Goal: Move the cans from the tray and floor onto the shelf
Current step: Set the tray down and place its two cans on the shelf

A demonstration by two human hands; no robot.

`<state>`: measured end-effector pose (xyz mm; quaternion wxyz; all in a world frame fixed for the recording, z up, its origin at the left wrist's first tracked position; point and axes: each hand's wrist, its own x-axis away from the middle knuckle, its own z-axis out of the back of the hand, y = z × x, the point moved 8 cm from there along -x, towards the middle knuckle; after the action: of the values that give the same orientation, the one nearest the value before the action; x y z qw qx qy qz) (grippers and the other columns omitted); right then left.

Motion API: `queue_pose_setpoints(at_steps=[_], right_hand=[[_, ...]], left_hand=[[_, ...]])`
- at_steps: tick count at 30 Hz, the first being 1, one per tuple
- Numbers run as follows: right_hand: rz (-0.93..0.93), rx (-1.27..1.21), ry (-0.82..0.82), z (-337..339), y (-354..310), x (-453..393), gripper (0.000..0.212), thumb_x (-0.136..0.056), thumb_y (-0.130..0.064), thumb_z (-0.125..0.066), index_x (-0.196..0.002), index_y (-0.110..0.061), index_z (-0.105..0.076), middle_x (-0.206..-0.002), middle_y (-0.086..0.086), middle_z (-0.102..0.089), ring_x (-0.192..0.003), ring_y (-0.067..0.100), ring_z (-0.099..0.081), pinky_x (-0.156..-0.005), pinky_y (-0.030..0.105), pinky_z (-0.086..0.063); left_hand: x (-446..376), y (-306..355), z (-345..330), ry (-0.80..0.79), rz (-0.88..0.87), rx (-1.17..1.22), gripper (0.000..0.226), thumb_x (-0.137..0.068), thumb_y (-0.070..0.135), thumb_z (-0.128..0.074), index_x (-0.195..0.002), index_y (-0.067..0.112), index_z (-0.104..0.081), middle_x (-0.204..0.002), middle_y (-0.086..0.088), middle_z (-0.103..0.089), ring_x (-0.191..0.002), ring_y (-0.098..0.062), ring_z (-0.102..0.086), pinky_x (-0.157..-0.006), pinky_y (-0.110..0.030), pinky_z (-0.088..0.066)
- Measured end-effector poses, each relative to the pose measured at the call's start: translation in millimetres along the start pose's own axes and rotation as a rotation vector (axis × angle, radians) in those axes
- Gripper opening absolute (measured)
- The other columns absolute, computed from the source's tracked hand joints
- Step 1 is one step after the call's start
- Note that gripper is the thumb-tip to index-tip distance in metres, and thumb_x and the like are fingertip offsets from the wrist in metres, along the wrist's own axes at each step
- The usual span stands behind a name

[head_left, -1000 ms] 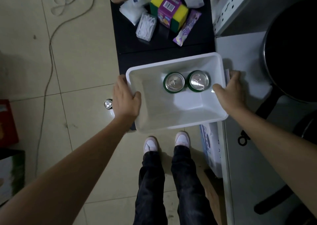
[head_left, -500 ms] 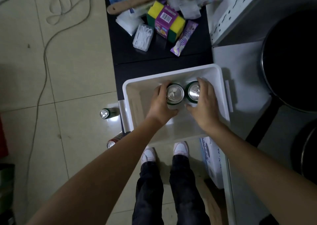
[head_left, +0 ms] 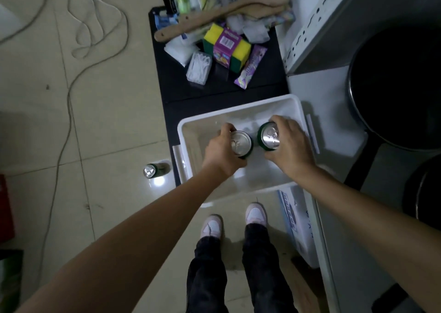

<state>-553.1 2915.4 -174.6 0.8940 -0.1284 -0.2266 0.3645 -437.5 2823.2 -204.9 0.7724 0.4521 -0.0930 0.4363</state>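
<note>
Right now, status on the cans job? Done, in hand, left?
Done: nothing visibly shelved; no can shows on the grey shelf at right. In hand: the left hand grips one green can and the right hand grips a second can, both over the white tray. Left: place those two, then fetch the floor can beside the tray.

Green cans (head_left: 241, 145), white tray (head_left: 238, 112)

white tray (head_left: 191, 131) open above, walls around, black pan (head_left: 401, 85) crowding right
</note>
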Motion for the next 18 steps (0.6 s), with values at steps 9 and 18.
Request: queue_pose_setpoints(at_steps=[9, 18], right_hand=[[-0.129, -0.179, 0.07, 143, -48, 104, 0.074, -0.061, -0.015, -0.079, -0.13, -0.014, -0.05, -0.124, 0.014, -0.057, -0.111, 0.032, -0.056, -0.09, 0.035, -0.044], [-0.217, -0.275, 0.308, 335, -53, 266, 0.063, -0.059, -0.021, -0.081, -0.116, -0.021, -0.056, -0.102, -0.001, -0.059, -0.094, 0.018, -0.055, -0.076, 0.024, -0.04]], left_hand=[[100, 106, 107, -0.144, -0.291, -0.284, 0.078, -0.06, 0.019, -0.081, -0.13, 0.022, -0.046, -0.127, -0.006, -0.058, -0.117, -0.025, -0.053, -0.089, -0.023, -0.039], [236, 311, 155, -0.356, -0.682, -0.742, 0.074, -0.062, 0.017, -0.081, -0.128, 0.018, -0.046, -0.129, -0.007, -0.057, -0.119, -0.027, -0.053, -0.098, -0.037, -0.047]])
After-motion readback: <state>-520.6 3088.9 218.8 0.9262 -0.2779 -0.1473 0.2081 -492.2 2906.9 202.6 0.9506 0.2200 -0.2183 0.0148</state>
